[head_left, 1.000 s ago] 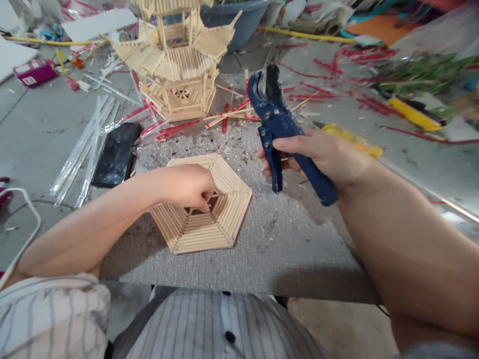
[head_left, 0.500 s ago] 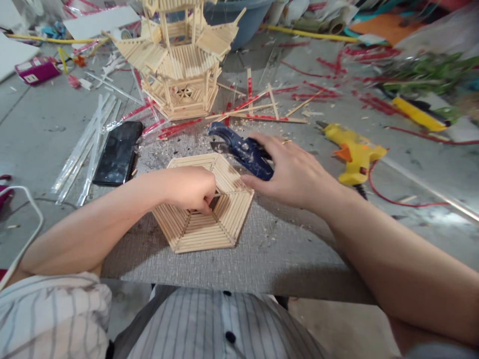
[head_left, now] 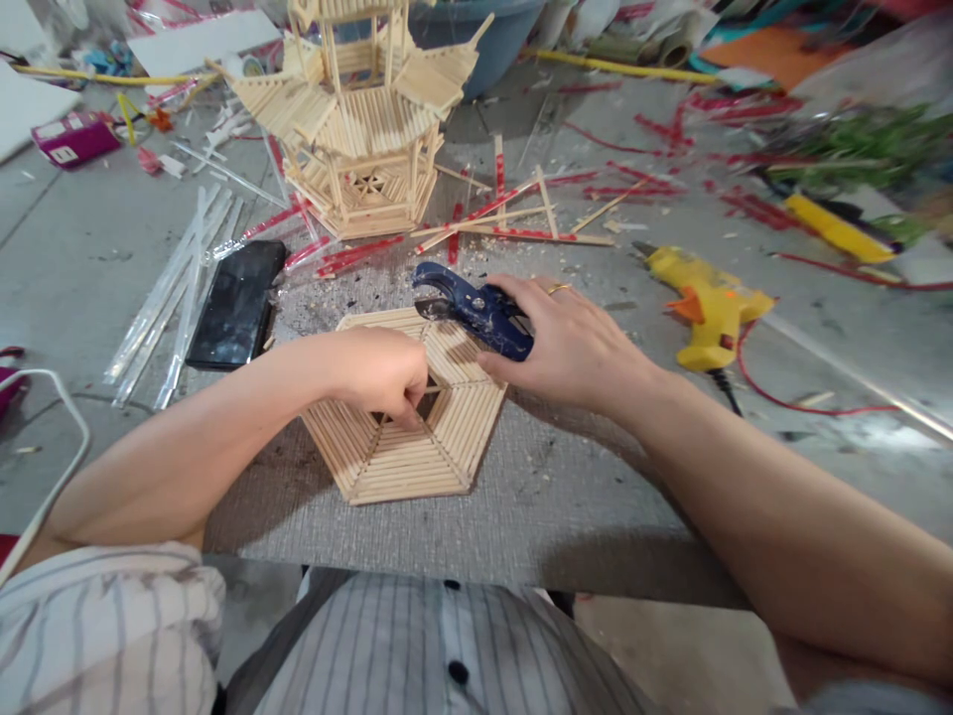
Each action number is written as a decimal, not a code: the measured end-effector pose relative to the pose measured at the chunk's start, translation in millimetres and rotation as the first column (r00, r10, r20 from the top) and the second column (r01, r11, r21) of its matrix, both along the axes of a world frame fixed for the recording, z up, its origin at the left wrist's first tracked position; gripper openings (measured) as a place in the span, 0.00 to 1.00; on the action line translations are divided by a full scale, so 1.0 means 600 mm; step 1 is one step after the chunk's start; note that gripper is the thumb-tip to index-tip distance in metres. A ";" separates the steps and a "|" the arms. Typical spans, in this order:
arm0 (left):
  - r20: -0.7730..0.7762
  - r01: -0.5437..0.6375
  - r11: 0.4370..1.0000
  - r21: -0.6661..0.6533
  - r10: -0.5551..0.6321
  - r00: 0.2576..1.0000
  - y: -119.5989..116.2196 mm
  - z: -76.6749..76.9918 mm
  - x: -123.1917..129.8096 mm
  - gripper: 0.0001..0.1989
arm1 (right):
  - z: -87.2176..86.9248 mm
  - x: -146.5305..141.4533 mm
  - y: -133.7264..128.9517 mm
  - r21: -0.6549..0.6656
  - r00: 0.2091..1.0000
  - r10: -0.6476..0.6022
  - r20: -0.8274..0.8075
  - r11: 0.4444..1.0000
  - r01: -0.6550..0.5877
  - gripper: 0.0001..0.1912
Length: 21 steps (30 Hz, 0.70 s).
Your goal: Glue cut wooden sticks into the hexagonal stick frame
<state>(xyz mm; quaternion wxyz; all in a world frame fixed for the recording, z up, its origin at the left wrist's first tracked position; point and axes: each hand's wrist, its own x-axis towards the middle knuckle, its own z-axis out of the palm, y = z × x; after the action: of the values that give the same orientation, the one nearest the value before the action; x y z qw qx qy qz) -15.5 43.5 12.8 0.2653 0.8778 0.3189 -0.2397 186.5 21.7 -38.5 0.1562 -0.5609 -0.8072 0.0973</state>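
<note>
A flat hexagonal panel of thin wooden sticks (head_left: 413, 475), laid in rings, rests on the grey board (head_left: 513, 526) in front of me. My left hand (head_left: 383, 372) is closed over its middle, fingertips at the dark central opening; whatever they may pinch is hidden. In my right hand (head_left: 570, 333) is a dark blue pipe cutter (head_left: 483, 313), gripped by its handles. Its hooked jaw and blade are apart and point left, above the panel's far right edge. No stick shows clearly between them.
Behind stands a tiered stick pagoda (head_left: 372, 124). A black phone (head_left: 236, 303) and clear glue sticks (head_left: 168, 288) lie left. Rightward are a yellow glue gun (head_left: 711, 308) and its red cord (head_left: 774, 397). Loose sticks and red tape strips (head_left: 513, 214) litter the surface behind the cutter.
My right hand has shifted slightly left and turned the pipe cutter a little, so its blade shows more clearly below the hooked jaw. My left hand and the panel have hardly moved.
</note>
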 end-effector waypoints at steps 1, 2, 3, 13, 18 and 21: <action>-0.002 0.002 1.000 0.005 -0.002 1.000 0.000 0.000 0.000 0.11 | 0.001 -0.001 0.000 -0.005 1.000 -0.004 0.005 1.000 0.004 0.37; -0.007 0.001 1.000 0.011 -0.001 1.000 -0.001 0.001 0.000 0.11 | 0.002 -0.001 -0.001 -0.007 1.000 -0.007 0.008 1.000 0.007 0.36; -0.013 -0.001 1.000 0.019 0.002 1.000 -0.001 0.001 0.000 0.11 | 0.002 -0.001 -0.001 -0.007 1.000 -0.008 0.011 1.000 0.009 0.36; 0.000 -0.004 0.998 -0.062 0.004 1.000 0.003 0.003 0.000 0.10 | 0.003 -0.001 0.001 0.008 0.999 0.000 0.032 1.000 0.000 0.36; 0.016 -0.008 0.999 -0.049 0.009 1.000 0.002 0.004 -0.001 0.09 | 0.000 0.002 0.001 0.038 1.000 0.015 0.010 0.999 -0.016 0.35; 0.037 -0.005 0.997 -0.075 0.008 0.999 0.002 0.001 -0.003 0.09 | -0.002 0.004 0.002 0.037 1.000 0.022 -0.005 0.999 -0.022 0.35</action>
<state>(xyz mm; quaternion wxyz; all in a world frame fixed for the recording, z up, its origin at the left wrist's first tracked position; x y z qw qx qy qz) -17.2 45.0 13.4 0.3048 0.8704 0.3076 -0.2343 188.9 23.0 -39.8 0.1677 -0.5488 -0.8145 0.0858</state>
